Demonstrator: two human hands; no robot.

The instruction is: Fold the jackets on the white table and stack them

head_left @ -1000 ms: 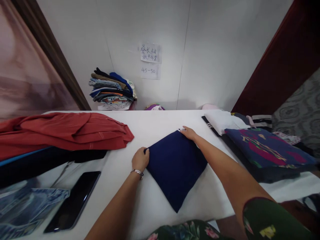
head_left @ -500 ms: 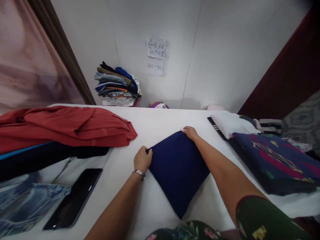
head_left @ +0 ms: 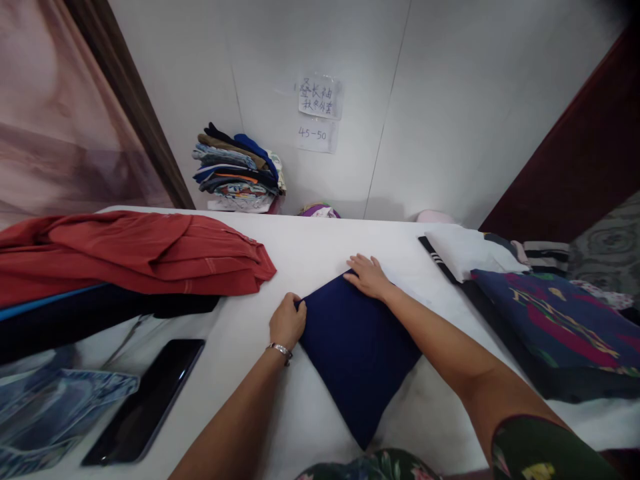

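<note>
Navy-blue folded garment is lying on the white table, in the near middle of the scene, with one corner pointing toward the person. The left hand is pinching its left corner between thumb and curled fingers, and a metal bracelet is circling that wrist. The right hand is resting palm down at the far corner, its fingers released, spreading and reaching just past the cloth's edge.

On the left, a red garment is lying over black clothing. Nearer, a dark smartphone is lying beside a blue denim garment. On the right, a patterned blue-and-magenta garment is lying on dark folded clothing, and a white garment is lying at its far side. Beyond the table's far edge, on the left, a stack of folded clothes is standing by the wall, where two handwritten paper notes are hanging.
</note>
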